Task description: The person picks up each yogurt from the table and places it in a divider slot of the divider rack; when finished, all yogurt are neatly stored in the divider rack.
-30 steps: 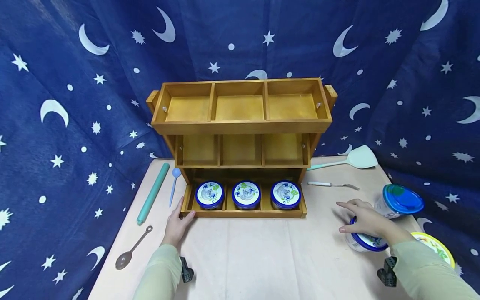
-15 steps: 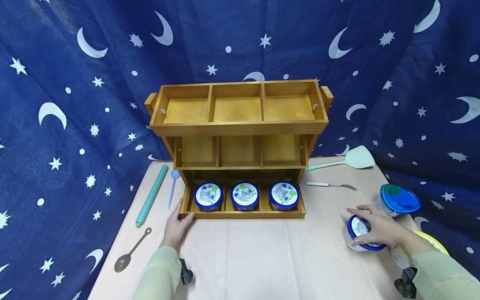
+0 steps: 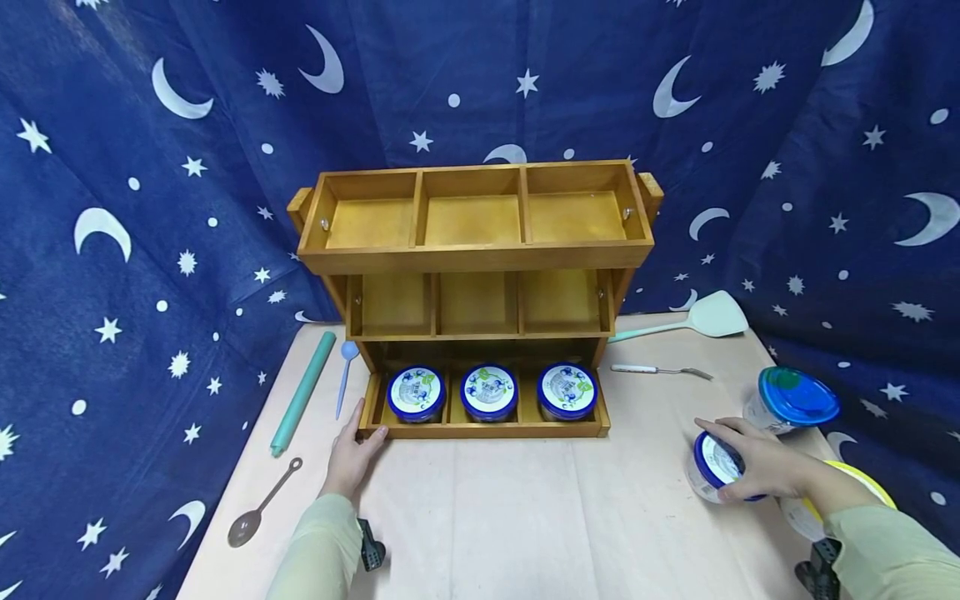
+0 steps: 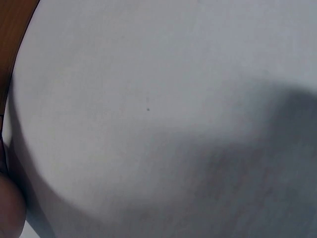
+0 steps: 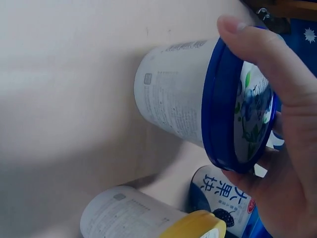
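In the head view my right hand [image 3: 776, 467] holds a yogurt-style tub [image 3: 703, 482] by its blue lid, near the table's right side. The right wrist view shows the tub's pale printed wall [image 5: 173, 94] and thumb and fingers on opposite sides of the lid. My left hand [image 3: 351, 460] rests at the front left corner of a three-tier wooden organizer [image 3: 480, 257], thumb against the lowest tray's front. That tray holds three similar blue-lidded tubs [image 3: 489, 392], one per compartment. The left wrist view catches only a bit of wood and a fingertip.
Right of the held tub are a larger blue-lidded tub [image 3: 798, 396] and a yellow-lidded tub [image 3: 862, 479]. A pale spatula [image 3: 716, 315] and a fork [image 3: 660, 369] lie behind. At left lie a green rod [image 3: 303, 392], a blue spoon [image 3: 347, 375] and a brown spoon [image 3: 247, 525].
My right hand moved from above the blue-lidded tub back to the right and took hold of its lid. My left hand stays at the organizer's corner. The view shifted slightly.
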A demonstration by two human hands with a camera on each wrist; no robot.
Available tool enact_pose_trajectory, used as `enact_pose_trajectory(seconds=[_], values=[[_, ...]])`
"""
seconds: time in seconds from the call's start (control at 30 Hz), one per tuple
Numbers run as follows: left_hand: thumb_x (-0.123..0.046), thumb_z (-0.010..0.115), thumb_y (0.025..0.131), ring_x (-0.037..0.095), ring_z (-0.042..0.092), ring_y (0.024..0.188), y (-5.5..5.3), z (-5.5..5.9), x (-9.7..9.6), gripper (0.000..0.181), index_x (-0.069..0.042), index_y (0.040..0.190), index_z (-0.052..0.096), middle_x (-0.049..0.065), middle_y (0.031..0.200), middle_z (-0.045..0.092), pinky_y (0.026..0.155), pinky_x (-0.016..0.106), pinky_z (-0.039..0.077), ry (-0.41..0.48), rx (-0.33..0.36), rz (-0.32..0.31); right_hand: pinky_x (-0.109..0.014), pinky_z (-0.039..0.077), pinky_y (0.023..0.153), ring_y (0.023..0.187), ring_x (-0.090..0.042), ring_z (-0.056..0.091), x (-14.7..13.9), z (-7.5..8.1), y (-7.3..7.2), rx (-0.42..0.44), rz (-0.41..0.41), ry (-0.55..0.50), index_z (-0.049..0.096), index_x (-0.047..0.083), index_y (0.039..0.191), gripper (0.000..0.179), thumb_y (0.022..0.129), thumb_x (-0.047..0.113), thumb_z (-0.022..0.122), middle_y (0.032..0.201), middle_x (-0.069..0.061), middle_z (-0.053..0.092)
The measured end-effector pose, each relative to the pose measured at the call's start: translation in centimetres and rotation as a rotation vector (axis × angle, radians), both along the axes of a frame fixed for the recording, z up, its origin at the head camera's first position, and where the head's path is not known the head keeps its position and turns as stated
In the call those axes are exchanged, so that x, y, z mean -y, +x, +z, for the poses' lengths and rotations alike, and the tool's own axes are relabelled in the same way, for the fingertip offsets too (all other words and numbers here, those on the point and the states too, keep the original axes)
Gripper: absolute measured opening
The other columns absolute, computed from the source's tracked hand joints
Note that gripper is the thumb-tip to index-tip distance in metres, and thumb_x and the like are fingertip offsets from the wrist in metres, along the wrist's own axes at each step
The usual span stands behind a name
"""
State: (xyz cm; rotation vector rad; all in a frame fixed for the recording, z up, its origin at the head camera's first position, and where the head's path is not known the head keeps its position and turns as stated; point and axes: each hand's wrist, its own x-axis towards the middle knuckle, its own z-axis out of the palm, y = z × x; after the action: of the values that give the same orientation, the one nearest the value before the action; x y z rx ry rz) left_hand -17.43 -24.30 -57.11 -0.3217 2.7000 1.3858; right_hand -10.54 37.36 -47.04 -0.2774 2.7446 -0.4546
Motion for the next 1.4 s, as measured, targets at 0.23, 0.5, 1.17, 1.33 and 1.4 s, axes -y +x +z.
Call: enact_pose_trajectory(seconds=[0.23,0.5,1.17,1.33,1.4], values=[[-0.049,0.059,0.088,0.04,0.026,0.134,0.1,0.0,0.0,0.08,-0.031,0.151,0.014,0.023,0.148,0.026,0.108,0.051,0.024,0.002,-0.025,0.004,-0.071,0.04,0.078,0.111,-0.058,0.038,0.9,0.8,-0.6,-0.09,-0.01,-0.002,0.032,0.011,0.143,0.106,0.059,0.054,0.081,0.132,-0.03,0.028],[-0.048,0.06,0.088,0.041,0.026,0.134,0.1,-0.1,-0.1,0.08,-0.03,0.151,0.015,0.025,0.148,0.026,0.108,0.051,0.025,-0.005,-0.033,0.008,-0.069,0.042,0.08,0.112,-0.055,0.037,1.9,1.8,-1.9,-0.218,-0.007,-0.022,0.037,0.008,0.139,0.099,0.061,0.047,0.083,0.132,-0.031,0.027],[-0.051,0.059,0.087,0.041,0.02,0.136,0.2,0.0,-0.2,0.08,-0.033,0.151,0.013,0.022,0.15,0.023,0.109,0.054,0.02,0.007,-0.009,0.007,-0.073,0.035,0.082,0.12,-0.051,0.029,4.2,5.5,-4.0,-0.485,-0.003,-0.152,0.038,0.007,0.141,0.096,0.062,0.035,0.086,0.141,-0.025,0.025],[-0.05,0.059,0.087,0.041,0.021,0.135,0.2,0.2,-0.2,0.08,-0.034,0.151,0.013,0.021,0.15,0.024,0.109,0.054,0.02,0.005,-0.008,0.004,-0.073,0.034,0.082,0.121,-0.05,0.029,4.9,6.8,-4.2,-0.522,-0.014,-0.158,0.038,0.008,0.142,0.098,0.061,0.036,0.086,0.142,-0.024,0.026],[-0.05,0.059,0.088,0.041,0.022,0.135,0.2,0.2,-0.1,0.08,-0.033,0.151,0.013,0.021,0.15,0.024,0.109,0.054,0.021,-0.001,-0.01,0.004,-0.073,0.033,0.082,0.123,-0.049,0.027,5.3,7.4,-4.3,-0.534,-0.013,-0.173,0.037,0.01,0.143,0.099,0.061,0.036,0.086,0.144,-0.023,0.025]])
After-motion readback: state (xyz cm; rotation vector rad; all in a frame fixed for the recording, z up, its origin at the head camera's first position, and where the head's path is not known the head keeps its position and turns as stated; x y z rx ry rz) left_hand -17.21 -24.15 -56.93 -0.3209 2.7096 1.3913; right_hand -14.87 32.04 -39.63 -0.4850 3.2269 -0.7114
